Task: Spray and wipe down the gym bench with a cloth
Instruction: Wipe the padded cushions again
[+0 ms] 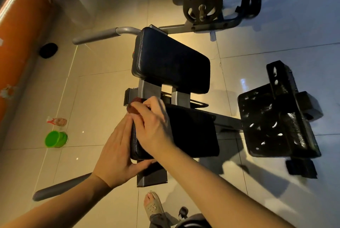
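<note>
The gym bench has two black padded cushions: a far pad (171, 58) and a near pad (193, 132) on a grey frame. My left hand (116, 152) presses against the near pad's left side, with the thumb hooked under its near edge. My right hand (152, 124) lies over the near pad's far-left corner, fingers closed on a small reddish-brown cloth (135, 110) that shows just past the fingertips. A clear spray bottle (58, 121) with a red trigger lies on the tiled floor at the left, away from both hands.
A green plastic container (55, 138) stands beside the bottle. Grey handle bars (103, 34) stick out left of the bench. A black footplate (272, 121) sits at the right, weight plates (202, 5) on a rack behind. An orange wall (18, 44) runs along the left. My sandalled foot (153, 204) is below.
</note>
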The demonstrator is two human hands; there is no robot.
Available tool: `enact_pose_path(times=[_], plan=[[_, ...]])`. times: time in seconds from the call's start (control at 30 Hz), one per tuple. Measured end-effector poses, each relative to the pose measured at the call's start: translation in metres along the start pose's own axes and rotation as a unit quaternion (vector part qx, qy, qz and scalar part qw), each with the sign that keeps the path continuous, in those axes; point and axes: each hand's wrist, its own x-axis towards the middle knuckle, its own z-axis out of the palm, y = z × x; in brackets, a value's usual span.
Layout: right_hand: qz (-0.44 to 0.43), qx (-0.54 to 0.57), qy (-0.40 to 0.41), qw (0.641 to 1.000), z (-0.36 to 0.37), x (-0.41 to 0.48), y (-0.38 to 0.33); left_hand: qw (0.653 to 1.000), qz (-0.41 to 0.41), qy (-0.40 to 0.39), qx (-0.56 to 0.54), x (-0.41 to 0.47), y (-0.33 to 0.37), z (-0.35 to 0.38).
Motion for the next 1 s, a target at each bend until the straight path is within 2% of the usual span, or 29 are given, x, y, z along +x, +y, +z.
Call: enact_pose_path(times=[0.03, 0.07, 0.13, 0.23, 0.3, 0.37, 0.47, 0.53, 0.57, 0.63, 0.7, 0.73, 0.77, 0.83, 0.9, 0.97, 1.0], plan=[[-0.063, -0.022, 0.000, 0.998, -0.004, 0.003, 0.013, 1.000, 0.002, -0.001, 0.000, 0.000, 0.000, 0.000], [-0.069, -0.038, 0.016, 0.997, -0.011, 0.004, 0.035, 1.000, 0.003, -0.006, -0.002, 0.001, -0.001, 0.000], [0.049, -0.078, 0.054, 0.994, -0.030, -0.004, 0.096, 1.000, -0.005, -0.013, -0.013, 0.001, -0.002, 0.001], [0.290, -0.119, 0.109, 0.943, -0.064, -0.023, 0.173, 1.000, -0.005, -0.015, -0.017, 0.000, -0.006, 0.003], [0.342, -0.133, 0.133, 0.921, -0.059, -0.026, 0.157, 1.000, -0.008, -0.021, -0.014, 0.000, -0.007, 0.002], [0.257, -0.083, 0.130, 0.954, -0.037, -0.028, 0.101, 1.000, -0.012, -0.019, -0.008, 0.000, -0.005, 0.002], [0.056, 0.011, 0.032, 0.998, -0.021, -0.054, 0.035, 1.000, 0.002, -0.014, 0.004, -0.001, -0.005, 0.001], [-0.057, -0.030, -0.028, 0.998, -0.035, -0.069, 0.054, 1.000, -0.001, -0.017, 0.007, 0.000, -0.006, 0.001], [-0.053, -0.058, -0.031, 0.996, -0.045, -0.073, 0.082, 1.000, -0.004, -0.019, 0.002, 0.000, -0.005, 0.002], [0.085, -0.092, 0.018, 0.992, -0.065, -0.076, 0.143, 1.000, -0.004, -0.014, -0.008, 0.002, -0.003, 0.002], [0.275, -0.094, 0.077, 0.954, -0.082, -0.079, 0.180, 1.000, 0.002, -0.009, -0.007, 0.002, -0.002, 0.002], [0.325, -0.097, 0.096, 0.936, -0.082, -0.080, 0.182, 1.000, 0.003, -0.008, -0.008, 0.002, -0.001, 0.001], [0.330, -0.105, 0.103, 0.932, -0.076, -0.079, 0.167, 1.000, 0.004, -0.008, -0.010, 0.002, -0.001, 0.000], [0.248, -0.089, 0.105, 0.959, -0.053, -0.077, 0.116, 1.000, 0.008, -0.006, -0.008, 0.003, 0.000, 0.000], [0.128, -0.043, 0.056, 0.989, -0.035, -0.087, 0.062, 1.000, 0.015, -0.004, -0.001, 0.002, 0.001, 0.000], [0.001, -0.047, -0.015, 0.999, -0.037, -0.103, 0.054, 1.000, 0.015, -0.002, 0.000, 0.002, 0.002, 0.000], [-0.033, -0.070, -0.028, 0.997, -0.045, -0.107, 0.071, 1.000, 0.012, -0.005, -0.002, 0.002, 0.002, 0.000]])
